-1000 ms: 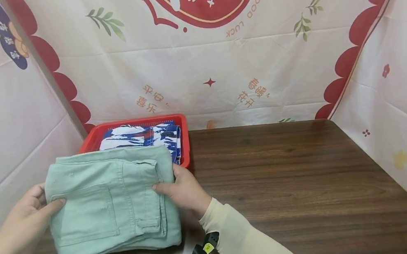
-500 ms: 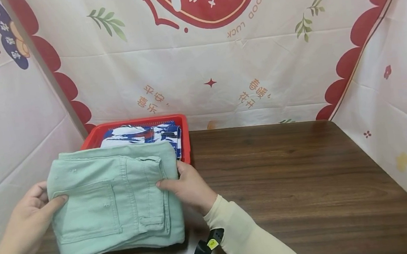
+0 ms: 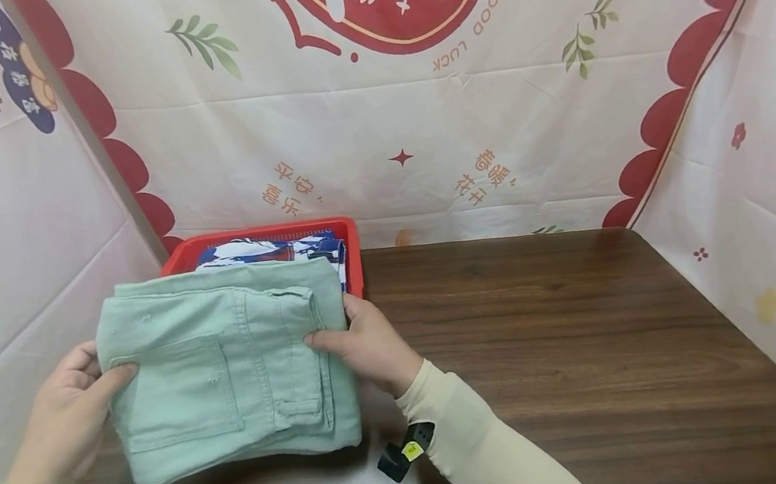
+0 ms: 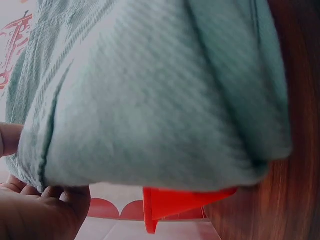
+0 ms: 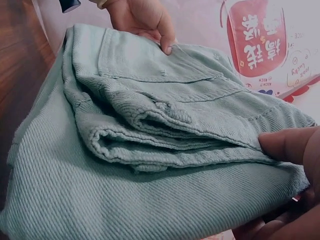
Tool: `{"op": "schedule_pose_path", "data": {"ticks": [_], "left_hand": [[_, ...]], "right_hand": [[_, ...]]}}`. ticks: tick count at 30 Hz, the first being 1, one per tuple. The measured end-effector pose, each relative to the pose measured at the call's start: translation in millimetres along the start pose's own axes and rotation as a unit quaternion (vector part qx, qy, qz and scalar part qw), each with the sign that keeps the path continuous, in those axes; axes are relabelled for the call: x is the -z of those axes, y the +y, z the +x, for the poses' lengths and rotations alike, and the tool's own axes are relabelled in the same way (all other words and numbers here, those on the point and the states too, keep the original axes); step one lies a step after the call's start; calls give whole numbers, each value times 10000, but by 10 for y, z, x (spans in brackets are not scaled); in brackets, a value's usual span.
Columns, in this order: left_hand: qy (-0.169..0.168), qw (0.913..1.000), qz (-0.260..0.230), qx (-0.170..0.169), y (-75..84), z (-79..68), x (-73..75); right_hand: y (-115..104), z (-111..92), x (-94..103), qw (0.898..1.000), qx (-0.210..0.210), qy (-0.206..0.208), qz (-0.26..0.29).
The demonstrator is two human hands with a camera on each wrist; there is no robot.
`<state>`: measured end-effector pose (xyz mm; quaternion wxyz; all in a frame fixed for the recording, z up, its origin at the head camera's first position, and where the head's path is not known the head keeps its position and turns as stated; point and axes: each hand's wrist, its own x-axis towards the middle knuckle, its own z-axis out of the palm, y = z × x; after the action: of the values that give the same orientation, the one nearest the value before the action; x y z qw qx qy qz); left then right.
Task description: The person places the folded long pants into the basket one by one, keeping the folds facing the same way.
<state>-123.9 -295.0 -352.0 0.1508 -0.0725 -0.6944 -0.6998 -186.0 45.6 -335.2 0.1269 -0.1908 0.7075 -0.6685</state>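
Observation:
A pair of mint-green denim pants, folded into a thick square, is held up between both hands in front of the red basket. My left hand grips the left edge, thumb on the front and fingers behind. At the right edge my right hand pinches the layers, its thumb lying over the fold. In the right wrist view the folded pants show several stacked layers. Blue-and-white patterned fabric lies folded in the basket, its lower part hidden behind the pants.
The brown wood-grain table extends to the right of the hands. A white printed cloth forms the back wall, with more cloth along the left and right sides. A dark wrist camera is strapped to each sleeve.
Both hands have carried the folded pants slightly up and to the right, toward the basket. The pants now cover more of the blue-and-white fabric. The grip looks unchanged.

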Motion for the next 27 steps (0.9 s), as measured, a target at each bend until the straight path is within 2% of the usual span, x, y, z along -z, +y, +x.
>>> {"op": "schedule_pose_path", "data": {"ticks": [11,18,27], "left_hand": [[267,9996,27,-27,44,34,-88],[200,9997,20,-113,79,75,-115],[114,9998,-57,-175,209,202,-127]], "right_hand": [[-48,40,61,9997,47,201,-111],[-62,64,100,9995,83,230,-187],[-150,118,130,9987,282,338,-250]]}}
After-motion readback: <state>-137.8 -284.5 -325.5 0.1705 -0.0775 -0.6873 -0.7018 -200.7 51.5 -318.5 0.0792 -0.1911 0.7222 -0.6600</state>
